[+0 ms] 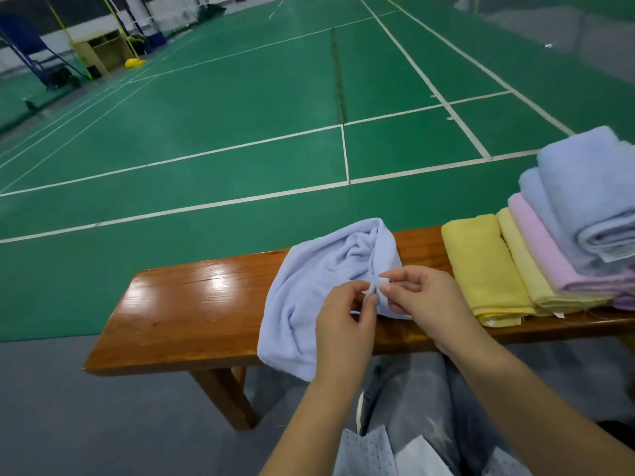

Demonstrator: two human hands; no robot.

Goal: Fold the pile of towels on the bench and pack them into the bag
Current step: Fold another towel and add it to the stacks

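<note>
Hands (378,304) pinching towel (309,290) edge, bench (192,304) bare leftward

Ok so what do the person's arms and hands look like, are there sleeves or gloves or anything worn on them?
Both hands are bare: no gloves, and no rings, watch or bands show on the left hand or the right hand. Both forearms are uncovered as far as the bottom edge of the picture, so no sleeves are in view. The fingernails look short and unpainted.
</note>
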